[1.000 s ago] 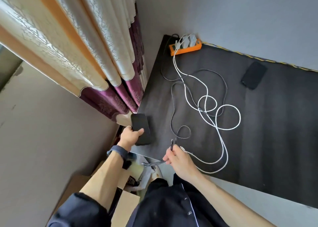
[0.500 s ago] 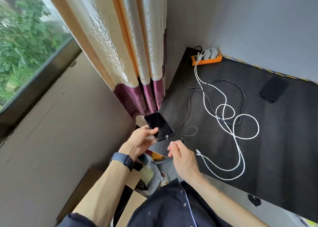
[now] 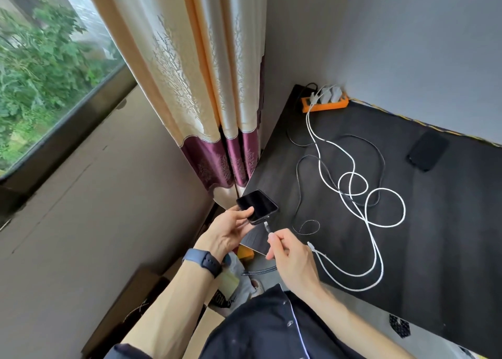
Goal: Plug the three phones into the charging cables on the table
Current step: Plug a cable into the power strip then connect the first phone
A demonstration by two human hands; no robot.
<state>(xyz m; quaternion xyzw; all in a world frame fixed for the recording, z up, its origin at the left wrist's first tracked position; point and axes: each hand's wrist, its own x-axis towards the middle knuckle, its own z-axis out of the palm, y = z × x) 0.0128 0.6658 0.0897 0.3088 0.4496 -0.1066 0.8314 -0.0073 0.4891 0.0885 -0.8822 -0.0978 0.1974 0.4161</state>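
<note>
My left hand point(image 3: 229, 229) holds a black phone point(image 3: 257, 206) above the near left corner of the dark table point(image 3: 440, 250), screen up, its port end turned toward my right hand. My right hand point(image 3: 292, 256) pinches the plug end of a dark braided cable point(image 3: 298, 184); the plug tip sits just short of the phone's port. Two white cables point(image 3: 375, 222) lie looped across the table, one free plug beside my right wrist. A second black phone point(image 3: 427, 150) lies flat at the table's far side. A third phone is not in view.
An orange power strip point(image 3: 324, 104) with chargers sits in the table's far left corner against the grey wall. A cream and purple curtain point(image 3: 214, 100) hangs left of the table. Cardboard boxes point(image 3: 130, 309) and a bag lie on the floor below my arms.
My left hand lifted the phone off the table corner and turned its port end toward my right hand. My right hand brought the dark cable's plug up close to the port. The view tilted up and left.
</note>
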